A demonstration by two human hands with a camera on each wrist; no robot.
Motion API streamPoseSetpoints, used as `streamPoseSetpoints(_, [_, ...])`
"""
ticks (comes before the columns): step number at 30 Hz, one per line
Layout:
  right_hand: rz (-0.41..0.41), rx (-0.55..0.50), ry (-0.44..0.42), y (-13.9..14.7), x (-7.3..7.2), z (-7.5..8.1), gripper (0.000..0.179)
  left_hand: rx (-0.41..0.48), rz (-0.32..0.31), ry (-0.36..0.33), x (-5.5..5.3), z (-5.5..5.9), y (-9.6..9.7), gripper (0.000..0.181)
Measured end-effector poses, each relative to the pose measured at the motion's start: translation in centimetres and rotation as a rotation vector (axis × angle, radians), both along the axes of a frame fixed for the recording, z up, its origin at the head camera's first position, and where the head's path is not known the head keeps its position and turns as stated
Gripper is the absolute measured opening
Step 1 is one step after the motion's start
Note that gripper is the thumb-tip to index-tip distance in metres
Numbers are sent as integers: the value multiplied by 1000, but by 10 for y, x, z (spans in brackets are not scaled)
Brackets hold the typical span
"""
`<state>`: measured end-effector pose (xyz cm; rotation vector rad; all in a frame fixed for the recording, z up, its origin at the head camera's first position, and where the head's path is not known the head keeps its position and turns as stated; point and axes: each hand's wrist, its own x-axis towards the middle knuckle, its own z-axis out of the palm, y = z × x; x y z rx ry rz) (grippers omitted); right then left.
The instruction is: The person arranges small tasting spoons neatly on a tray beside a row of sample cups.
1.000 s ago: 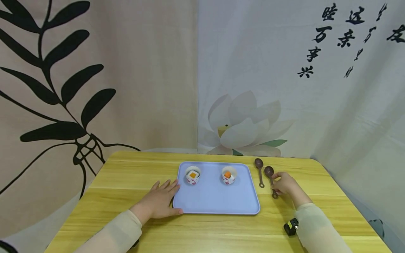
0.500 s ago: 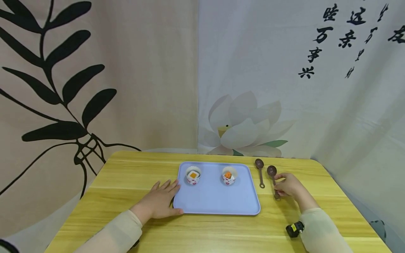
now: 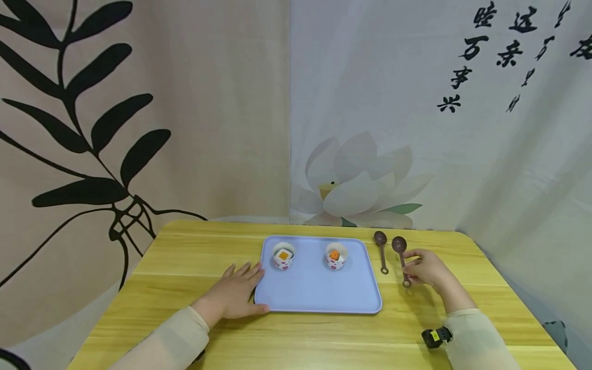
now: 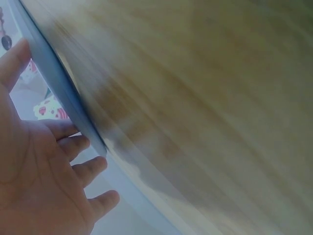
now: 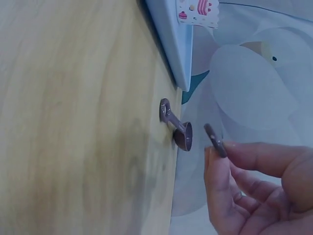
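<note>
Black brush-written Chinese characters (image 3: 499,54) run down the upper right of the pale backdrop cloth (image 3: 416,128); 万 and 兴 can be made out, while the others are cut off or too cursive to read with confidence. Below them the same cloth carries a large printed lotus flower (image 3: 356,185). To the left hangs a beige cloth (image 3: 194,103) with a big black leaf branch (image 3: 88,128) printed on it.

The yellow wooden table (image 3: 194,246) fills the lower part of the head view. At its middle lies a pale blue tray (image 3: 319,293). The left hand (image 3: 233,295) lies flat on the table with relaxed, straight fingers touching the tray's left edge and the thumb along its near corner; the left wrist view shows the fingers spread against the rim.

At the tray's far end stand two small paper cups printed with red cupcake pictures: the left cup (image 3: 283,257) holds something yellow-orange, the right cup (image 3: 336,256) something deeper orange. No wording is readable on either.

Right of the tray, on the bare wood, lies a brown spoon (image 3: 381,251), bowl away from the person. Just beside it is the second brown spoon (image 3: 400,257), whose handle the right hand (image 3: 427,268) pinches between thumb and curled fingertips, the bowl raised at the far end. It stands between the resting spoon and the table's right edge, with nothing in between.

A small black device (image 3: 435,337) with a yellow mark sits on the right wrist.
</note>
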<state>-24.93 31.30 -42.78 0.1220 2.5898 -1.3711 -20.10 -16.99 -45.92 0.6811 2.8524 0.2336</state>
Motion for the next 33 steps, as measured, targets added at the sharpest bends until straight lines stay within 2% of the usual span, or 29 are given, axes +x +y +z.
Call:
streamPoseSetpoints(12, [5,-19,17,0,5,4,44,-2,1,-1,0,2,1,100])
streamPoseSetpoints(23, [12,-14,55,-10,14,15,46,-5,3,4,-1,-1,1,99])
streamPoseSetpoints(33, [37,-57,88,-21,22,22,46,-2,3,-1,-2,-3,0,99])
